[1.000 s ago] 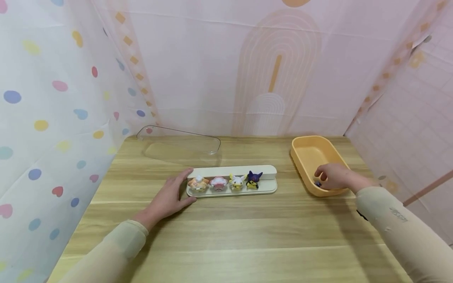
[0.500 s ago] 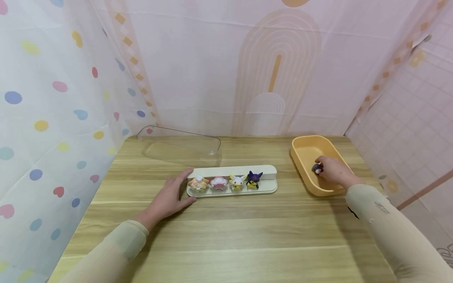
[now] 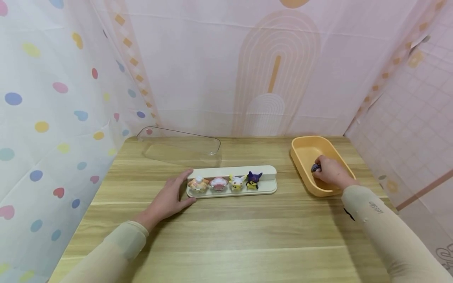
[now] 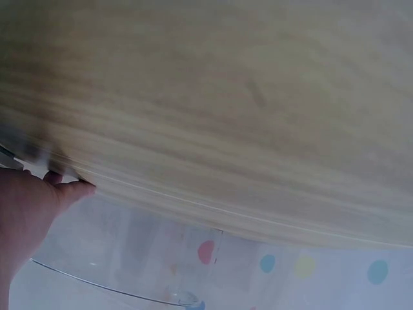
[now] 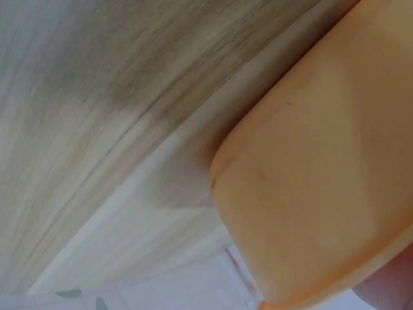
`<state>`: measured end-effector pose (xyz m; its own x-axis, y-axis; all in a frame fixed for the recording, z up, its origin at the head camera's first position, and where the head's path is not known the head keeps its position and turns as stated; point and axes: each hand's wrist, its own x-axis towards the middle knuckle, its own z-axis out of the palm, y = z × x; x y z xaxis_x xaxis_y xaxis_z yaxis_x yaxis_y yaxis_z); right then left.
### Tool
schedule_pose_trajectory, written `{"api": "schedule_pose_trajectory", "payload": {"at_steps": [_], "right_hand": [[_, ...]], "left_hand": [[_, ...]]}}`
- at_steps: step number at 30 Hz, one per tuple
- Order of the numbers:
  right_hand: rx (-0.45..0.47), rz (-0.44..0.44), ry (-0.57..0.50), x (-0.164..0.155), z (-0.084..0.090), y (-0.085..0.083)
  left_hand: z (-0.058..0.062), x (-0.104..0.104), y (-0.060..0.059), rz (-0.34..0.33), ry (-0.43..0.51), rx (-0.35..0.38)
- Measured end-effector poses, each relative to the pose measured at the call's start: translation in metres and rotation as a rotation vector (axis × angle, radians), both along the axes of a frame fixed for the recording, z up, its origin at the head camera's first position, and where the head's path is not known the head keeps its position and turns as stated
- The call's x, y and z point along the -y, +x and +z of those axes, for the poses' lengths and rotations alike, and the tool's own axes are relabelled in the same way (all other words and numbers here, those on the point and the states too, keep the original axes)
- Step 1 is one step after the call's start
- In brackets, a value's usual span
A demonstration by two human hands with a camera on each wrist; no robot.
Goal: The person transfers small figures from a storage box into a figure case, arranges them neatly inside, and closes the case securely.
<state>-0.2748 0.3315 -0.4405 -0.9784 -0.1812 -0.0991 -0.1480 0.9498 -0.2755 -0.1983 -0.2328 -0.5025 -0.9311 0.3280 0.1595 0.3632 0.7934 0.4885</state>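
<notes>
My left hand (image 3: 169,199) grips the left end of a cream display stand (image 3: 270,184), thumb at the front edge and fingers at the back corner. Several small figurines stand on it in a row: an orange one with a white top (image 3: 198,184), a pink and white one (image 3: 218,183), a white and yellow one (image 3: 237,182) and a purple-eared one (image 3: 253,180). Inside the orange basket (image 3: 301,171), my right hand (image 3: 330,172) pinches a small dark figurine (image 3: 315,168), partly covered by the fingers. The right wrist view shows mostly the basket's outer wall (image 5: 310,161).
A clear plastic cover (image 3: 177,143) stands at the back left of the wooden table (image 3: 247,236), behind the stand. Patterned cloth (image 3: 198,70) hangs behind the table and along both sides.
The right hand has raised the dark figurine from the basket's near end and shifted slightly away from me and leftward, its fingers now covering more of it. My left hand has stayed put.
</notes>
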Motion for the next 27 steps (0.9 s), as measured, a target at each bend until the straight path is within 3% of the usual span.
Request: {"api": "schedule_pose_trajectory", "payload": {"at_steps": [5, 9, 13, 20, 27], "right_hand": [[-0.087, 0.010, -0.007, 0.0006, 0.0008, 0.0018], [-0.175, 0.068, 0.031, 0.0006, 0.0008, 0.0021], [-0.172, 0.084, 0.046, 0.0016, 0.0002, 0.0028], [-0.066, -0.027, 0.004, 0.0033, 0.0009, 0.0069], [-0.082, -0.152, 0.025, 0.0077, 0.0013, 0.0100]], "left_hand": [[-0.0009, 0.0003, 0.0003, -0.002, 0.001, -0.002], [-0.0020, 0.0009, -0.0003, -0.004, 0.003, -0.004], [-0.0030, 0.0012, -0.0012, -0.008, 0.003, -0.006], [-0.0029, 0.0010, -0.0017, -0.014, -0.001, -0.009], [-0.0030, 0.0010, -0.0015, -0.010, -0.001, -0.007]]}}
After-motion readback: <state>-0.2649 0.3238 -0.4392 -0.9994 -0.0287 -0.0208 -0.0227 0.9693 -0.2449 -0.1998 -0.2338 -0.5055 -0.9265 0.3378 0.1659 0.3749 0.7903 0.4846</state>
